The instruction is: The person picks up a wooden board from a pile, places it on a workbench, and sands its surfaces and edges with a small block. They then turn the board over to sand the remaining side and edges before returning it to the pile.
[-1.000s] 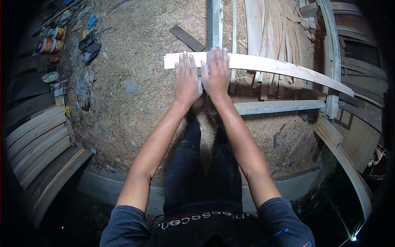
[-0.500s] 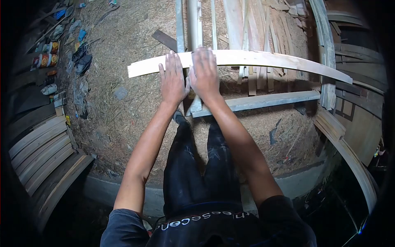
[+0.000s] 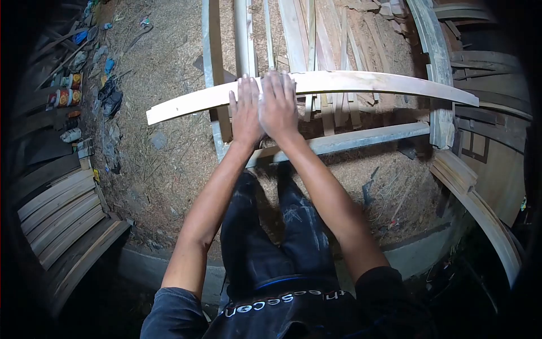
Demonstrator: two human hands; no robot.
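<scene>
A long, pale curved board (image 3: 361, 82) lies crosswise in front of me over the wooden frame. My left hand (image 3: 247, 113) rests on it left of its middle, fingers stretched over the top face. Right beside it, my right hand (image 3: 278, 110) lies with its fingers straight and close together on the same board. The two hands meet near the thumbs, and the right one is slightly blurred. Whatever is under the palms is hidden.
A crossbeam (image 3: 361, 139) and an upright post (image 3: 442, 121) of the frame stand just beyond my legs. Wood strips (image 3: 333, 45) lie behind the board. Curved pieces are stacked at left (image 3: 59, 198) and right (image 3: 480, 220). Shavings cover the ground (image 3: 164, 186).
The board's left end sits farther left and lower in view. My hands stay on the board, with the left one slightly farther right. The view has shifted a little.
</scene>
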